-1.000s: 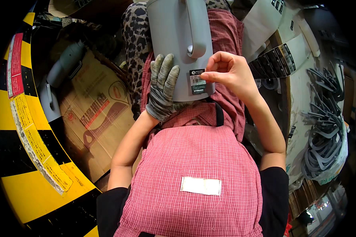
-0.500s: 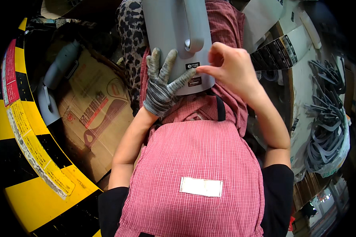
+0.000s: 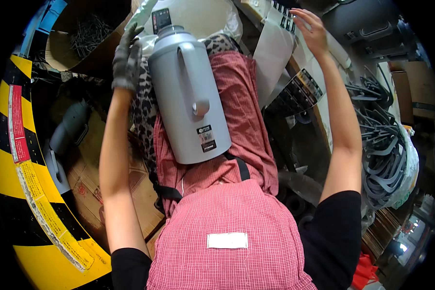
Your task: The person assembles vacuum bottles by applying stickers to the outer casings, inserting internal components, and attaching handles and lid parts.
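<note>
A grey vacuum flask with a side handle lies across my lap, its neck pointing away from me. Two small dark labels sit one above the other near its base. My left hand, in a grey knit glove, is raised beside the flask's neck with fingers extended, apart from the flask. Close to those fingers is pale plastic film. Far right, my bare right hand reaches out with fingers stretched to the edge of a backing sheet of black labels. Whether a label sticks to its fingertips cannot be made out.
Grey strap-like handles fill a plastic bag at right. A printed dark sheet hangs by the bench edge. At left stand a yellow-black striped edge, flattened cardboard, another grey flask and a carton of dark thin pieces.
Both hands have left the flask's label area: the left moved up and left, the right up and right to the label sheet. The flask now shows whole, lower in view.
</note>
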Available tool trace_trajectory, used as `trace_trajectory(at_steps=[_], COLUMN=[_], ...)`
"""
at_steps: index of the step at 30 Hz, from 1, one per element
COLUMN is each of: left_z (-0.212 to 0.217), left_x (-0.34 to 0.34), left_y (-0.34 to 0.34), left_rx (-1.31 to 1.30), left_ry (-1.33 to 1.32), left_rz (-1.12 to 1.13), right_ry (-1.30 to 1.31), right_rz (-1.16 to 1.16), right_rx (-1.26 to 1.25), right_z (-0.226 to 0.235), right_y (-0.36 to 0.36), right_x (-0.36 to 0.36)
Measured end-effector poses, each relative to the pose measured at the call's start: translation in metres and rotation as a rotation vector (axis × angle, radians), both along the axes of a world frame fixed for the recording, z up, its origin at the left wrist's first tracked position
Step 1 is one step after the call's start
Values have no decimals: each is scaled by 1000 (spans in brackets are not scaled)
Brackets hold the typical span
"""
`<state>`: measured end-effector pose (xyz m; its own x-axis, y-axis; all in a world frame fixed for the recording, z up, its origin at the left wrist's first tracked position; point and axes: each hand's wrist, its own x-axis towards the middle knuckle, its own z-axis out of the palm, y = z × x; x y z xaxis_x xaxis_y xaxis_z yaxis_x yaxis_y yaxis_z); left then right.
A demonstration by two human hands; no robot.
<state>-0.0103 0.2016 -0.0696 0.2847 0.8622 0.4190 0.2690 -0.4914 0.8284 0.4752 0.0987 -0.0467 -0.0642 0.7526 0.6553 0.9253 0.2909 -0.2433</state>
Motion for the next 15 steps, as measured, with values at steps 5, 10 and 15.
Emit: trace_trajectory(at_steps=[5, 10, 15], left_z=[-56, 26, 50], left_x=[-14, -15, -11], left_y=[73, 42, 18], left_rx=[-500, -189, -21], left_ry=[229, 327, 258], left_rz=[-246, -373, -441], right_ry=[35, 58, 351], right_rz=[-123, -156, -40], right_rx=[-222, -299, -480], right_z=[-58, -47, -43], right_y=[36, 30, 44], right_x=[24, 44, 39])
